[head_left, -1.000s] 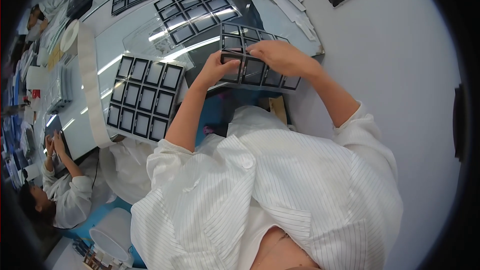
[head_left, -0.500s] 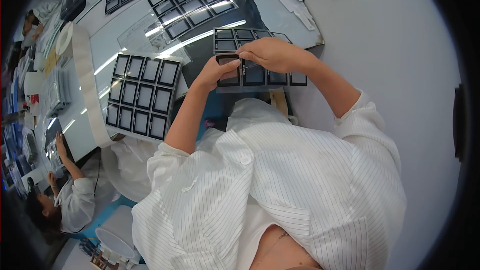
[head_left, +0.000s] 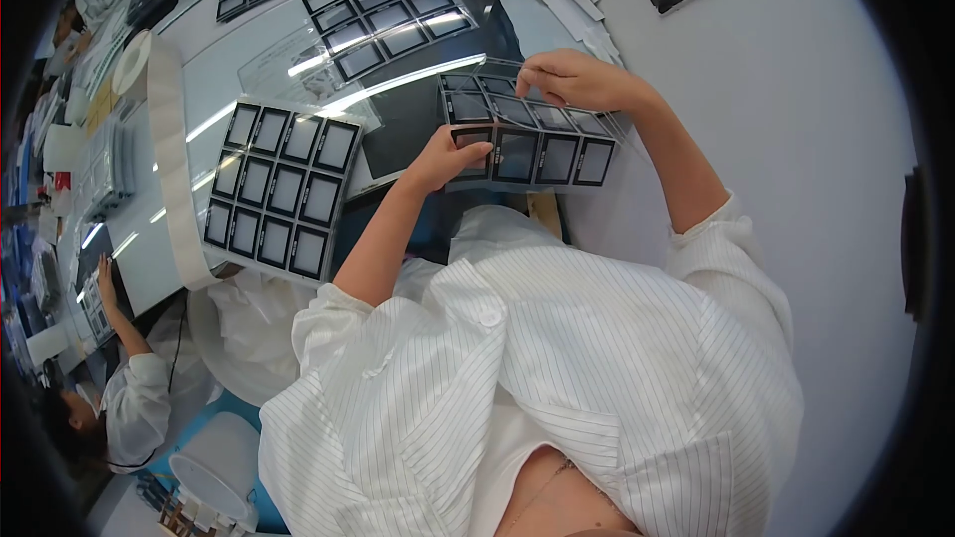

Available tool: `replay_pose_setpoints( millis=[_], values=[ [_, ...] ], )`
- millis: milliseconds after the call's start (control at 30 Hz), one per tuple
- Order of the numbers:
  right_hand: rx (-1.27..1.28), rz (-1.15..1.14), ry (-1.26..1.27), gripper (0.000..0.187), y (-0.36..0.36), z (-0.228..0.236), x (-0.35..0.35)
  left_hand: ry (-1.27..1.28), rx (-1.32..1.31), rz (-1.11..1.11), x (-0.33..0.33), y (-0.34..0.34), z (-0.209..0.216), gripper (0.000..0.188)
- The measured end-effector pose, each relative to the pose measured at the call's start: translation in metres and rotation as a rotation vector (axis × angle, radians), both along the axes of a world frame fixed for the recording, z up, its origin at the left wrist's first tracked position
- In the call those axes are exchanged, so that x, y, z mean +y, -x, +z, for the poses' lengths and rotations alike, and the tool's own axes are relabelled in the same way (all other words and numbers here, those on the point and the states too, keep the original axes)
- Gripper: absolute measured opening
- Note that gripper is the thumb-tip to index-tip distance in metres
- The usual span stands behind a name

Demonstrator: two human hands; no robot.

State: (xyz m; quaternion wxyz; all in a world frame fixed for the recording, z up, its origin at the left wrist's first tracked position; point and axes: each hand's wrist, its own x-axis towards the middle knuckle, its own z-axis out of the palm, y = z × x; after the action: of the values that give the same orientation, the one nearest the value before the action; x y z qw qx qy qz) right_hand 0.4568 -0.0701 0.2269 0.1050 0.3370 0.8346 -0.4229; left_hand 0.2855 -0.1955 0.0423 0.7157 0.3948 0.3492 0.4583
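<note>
Since the frame half a second ago, the right hand (head_left: pixel 577 80) has moved right and farther out, away from the left hand (head_left: pixel 438 161), and a loose edge of clear film (head_left: pixel 537 117) now shows below it. Black-framed window sheet (head_left: pixel 517 157) lies between the two hands at the near edge of the table, its near row sloping down toward the lap. The left hand pinches its left end, thumb on top; the right hand's fingers are bent over the film, though whether they grip it I cannot tell.

With only the left hand clearly holding the sheet, a hard pull to the right could drag it out of that pinch, or tip its overhanging row off the table. A slack film could fall back and cling to the frames, and an uneven pull might crease them.

To the left, the twelve-window sheet (head_left: pixel 284 189) sits close to the left forearm; a swing of the sleeve (head_left: pixel 333 316) could knock it askew. Farther out, beside the dark mat (head_left: pixel 393 134), another framed sheet (head_left: pixel 388 18) lies well apart, at less risk.
</note>
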Motion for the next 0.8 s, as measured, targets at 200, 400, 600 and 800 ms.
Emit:
replay_pose_setpoints(
  millis=[200, 400, 600, 800],
  values=[
    [-0.018, 0.02, -0.314, 0.019, 0.012, -0.017, -0.026, 0.023, -0.068, 0.028, -0.009, -0.012, 0.014, 0.039],
    [0.033, 0.102, -0.597, 0.042, 0.003, -0.011, -0.062, 0.048, -0.19, 0.185, -0.007, -0.019, 0.016, 0.038],
    [-0.085, 0.089, -0.07, 0.06, -0.015, -0.012, -0.056, 0.023, -0.189, 0.135, -0.004, -0.025, 0.013, 0.037],
    [0.077, 0.286, -0.277, 0.065, -0.027, -0.017, -0.061, -0.038, -0.106, 0.162, -0.005, -0.026, 0.009, 0.032]
  ],
)
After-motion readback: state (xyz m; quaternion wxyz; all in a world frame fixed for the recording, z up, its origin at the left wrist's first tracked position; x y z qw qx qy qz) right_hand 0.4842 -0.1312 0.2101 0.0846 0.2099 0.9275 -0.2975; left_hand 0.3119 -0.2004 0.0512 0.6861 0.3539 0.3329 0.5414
